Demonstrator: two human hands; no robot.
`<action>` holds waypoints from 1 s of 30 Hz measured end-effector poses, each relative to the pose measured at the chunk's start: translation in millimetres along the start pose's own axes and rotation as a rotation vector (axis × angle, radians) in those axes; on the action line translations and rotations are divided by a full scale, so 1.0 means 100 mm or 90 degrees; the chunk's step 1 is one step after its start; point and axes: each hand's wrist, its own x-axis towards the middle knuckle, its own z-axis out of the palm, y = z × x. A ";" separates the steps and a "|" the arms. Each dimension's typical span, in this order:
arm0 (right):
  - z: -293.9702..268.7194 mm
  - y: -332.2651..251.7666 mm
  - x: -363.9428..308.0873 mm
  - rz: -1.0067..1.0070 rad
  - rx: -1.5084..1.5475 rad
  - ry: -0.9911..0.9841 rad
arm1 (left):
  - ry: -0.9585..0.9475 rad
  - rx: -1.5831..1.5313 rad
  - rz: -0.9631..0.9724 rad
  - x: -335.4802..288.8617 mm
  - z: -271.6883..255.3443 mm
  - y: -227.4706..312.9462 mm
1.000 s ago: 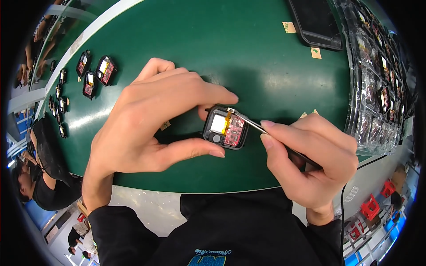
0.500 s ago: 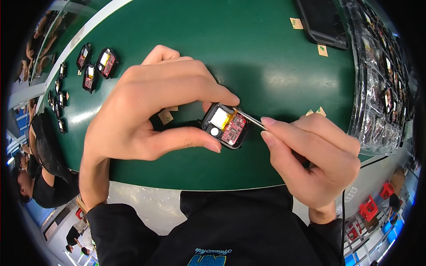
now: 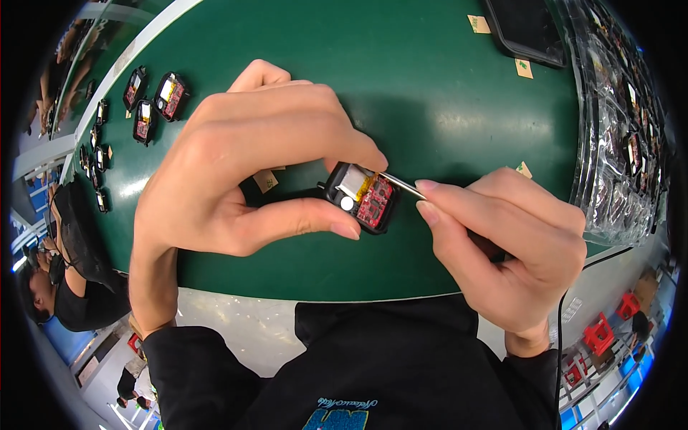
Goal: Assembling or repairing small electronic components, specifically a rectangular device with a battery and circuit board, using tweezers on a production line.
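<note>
Centrally, open black casing [image 3: 360,195] holding red board, silver cell

Small black open-cased units [image 3: 154,100] lie in a loose row on the green table [image 3: 401,79] (far left), clear trays [image 3: 616,136] stacked opposite.

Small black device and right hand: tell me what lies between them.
In the head view, a thin metal tool tip spans the gap from the right hand to the small black device, which the left hand pinches.
</note>
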 end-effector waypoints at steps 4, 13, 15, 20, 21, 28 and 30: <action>-0.02 0.01 0.02 -0.011 -0.002 0.006 | 0.001 0.002 -0.002 -0.02 -0.01 0.01; -0.08 0.00 0.00 -0.029 0.011 0.048 | -0.005 0.015 0.002 0.07 -0.06 0.05; -0.11 0.00 -0.04 -0.030 0.038 0.090 | 0.003 0.034 -0.040 0.08 -0.04 0.10; -0.12 0.11 -0.19 -0.044 0.186 0.002 | 0.019 0.034 -0.107 0.15 0.03 0.13; -0.06 0.05 -0.20 -0.059 0.201 -0.002 | 0.033 0.036 -0.162 0.09 -0.06 0.20; -0.13 0.12 -0.21 -0.032 0.177 -0.044 | 0.056 -0.037 0.073 1.52 -0.15 0.55; -0.13 0.12 -0.20 -0.044 0.187 -0.045 | 0.001 0.010 0.193 2.12 -0.05 0.83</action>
